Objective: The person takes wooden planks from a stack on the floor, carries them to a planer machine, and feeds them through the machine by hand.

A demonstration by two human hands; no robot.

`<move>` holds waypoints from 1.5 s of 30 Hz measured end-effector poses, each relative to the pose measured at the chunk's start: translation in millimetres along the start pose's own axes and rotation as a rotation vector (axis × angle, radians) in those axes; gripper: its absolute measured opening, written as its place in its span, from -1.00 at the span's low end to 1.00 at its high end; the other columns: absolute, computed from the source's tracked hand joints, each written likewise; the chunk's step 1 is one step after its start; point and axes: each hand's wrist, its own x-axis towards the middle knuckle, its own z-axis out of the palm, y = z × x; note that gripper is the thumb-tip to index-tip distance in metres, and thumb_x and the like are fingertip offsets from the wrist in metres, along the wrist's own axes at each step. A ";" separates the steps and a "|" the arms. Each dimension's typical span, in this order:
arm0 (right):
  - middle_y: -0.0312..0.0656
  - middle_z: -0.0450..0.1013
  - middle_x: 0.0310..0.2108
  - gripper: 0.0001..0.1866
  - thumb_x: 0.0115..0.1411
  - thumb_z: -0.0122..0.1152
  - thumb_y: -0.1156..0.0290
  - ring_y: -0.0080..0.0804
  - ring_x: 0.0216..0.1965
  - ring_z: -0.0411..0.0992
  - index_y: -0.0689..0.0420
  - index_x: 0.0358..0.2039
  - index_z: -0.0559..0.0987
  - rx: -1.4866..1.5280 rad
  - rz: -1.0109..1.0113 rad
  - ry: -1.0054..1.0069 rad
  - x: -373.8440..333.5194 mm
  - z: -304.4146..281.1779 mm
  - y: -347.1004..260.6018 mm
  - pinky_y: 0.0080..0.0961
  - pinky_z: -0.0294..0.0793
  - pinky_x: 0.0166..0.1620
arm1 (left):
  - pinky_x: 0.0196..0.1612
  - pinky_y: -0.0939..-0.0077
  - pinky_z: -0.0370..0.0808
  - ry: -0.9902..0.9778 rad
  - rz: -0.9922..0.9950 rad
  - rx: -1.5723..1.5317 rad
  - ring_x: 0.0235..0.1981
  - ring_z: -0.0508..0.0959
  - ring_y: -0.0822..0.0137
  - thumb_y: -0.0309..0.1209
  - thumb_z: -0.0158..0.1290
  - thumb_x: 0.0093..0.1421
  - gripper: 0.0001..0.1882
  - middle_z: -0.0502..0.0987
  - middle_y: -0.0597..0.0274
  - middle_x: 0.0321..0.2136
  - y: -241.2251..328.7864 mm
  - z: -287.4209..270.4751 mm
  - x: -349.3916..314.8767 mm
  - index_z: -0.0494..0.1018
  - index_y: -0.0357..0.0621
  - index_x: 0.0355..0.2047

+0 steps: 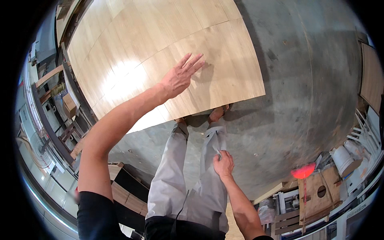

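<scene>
A broad surface of light wood-grain planks [224, 60] with thin seams lies ahead of my feet. Over it reaches my left hand [180, 78], fingers stretched out and apart, with nothing in it. Its shadow falls on the planks just to the right; whether the fingertips touch them I cannot tell. My right hand [224, 164] is at the knee of my grey trousers [170, 164], its fingers closed on the cloth of the right leg. My feet show at the near edge of the planks, partly hidden by it.
Grey concrete floor [296, 80] runs along the right side. A white bucket [343, 160], a red round object [303, 171] and a wooden board with a hole [318, 192] stand at the lower right. Shelving with a cardboard box [69, 105] lines the left.
</scene>
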 end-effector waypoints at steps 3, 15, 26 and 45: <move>-0.10 0.49 0.00 -0.59 0.11 0.15 0.22 -0.03 0.05 0.41 0.12 -0.05 0.57 0.008 -0.022 0.030 1.2 0.3 4.6 -0.16 0.42 0.09 | 0.50 0.03 -0.27 -0.004 0.032 0.001 0.48 -0.24 0.02 -0.35 0.05 0.16 -0.77 -0.04 0.22 0.44 -9.7 -4.8 9.1 0.68 -0.13 -0.36; -0.13 0.51 -0.04 -0.60 0.09 0.16 0.24 -0.04 -0.01 0.43 0.11 -0.07 0.58 0.010 -0.015 0.036 3.8 -6.6 4.0 -0.17 0.45 0.03 | 0.48 0.02 -0.13 0.025 0.002 -0.207 0.46 -0.15 -0.03 -0.43 0.01 0.15 -0.76 0.01 0.14 0.42 -6.0 -3.0 15.5 0.64 -0.27 -0.32; -0.10 0.50 0.01 -0.57 0.12 0.11 0.18 -0.04 0.07 0.40 0.10 -0.04 0.58 -0.093 -0.076 -0.015 22.4 -26.0 -6.4 -0.16 0.40 0.10 | 0.36 -0.08 0.09 0.327 -0.507 -0.656 0.37 0.06 -0.20 -0.44 0.05 0.06 -0.54 0.21 -0.20 0.26 59.8 16.0 22.6 0.45 -0.22 0.03; 0.05 0.35 0.16 -0.39 0.17 0.06 0.07 0.08 0.09 0.40 0.23 0.13 0.42 -0.679 -0.210 0.094 -87.2 69.7 -91.6 -0.11 0.38 0.15 | -0.04 0.09 0.50 0.133 -0.895 -1.919 -0.12 0.58 -0.08 -0.17 -0.02 0.19 -0.60 0.61 -0.07 -0.19 425.2 206.2 -363.4 0.55 -0.14 -0.10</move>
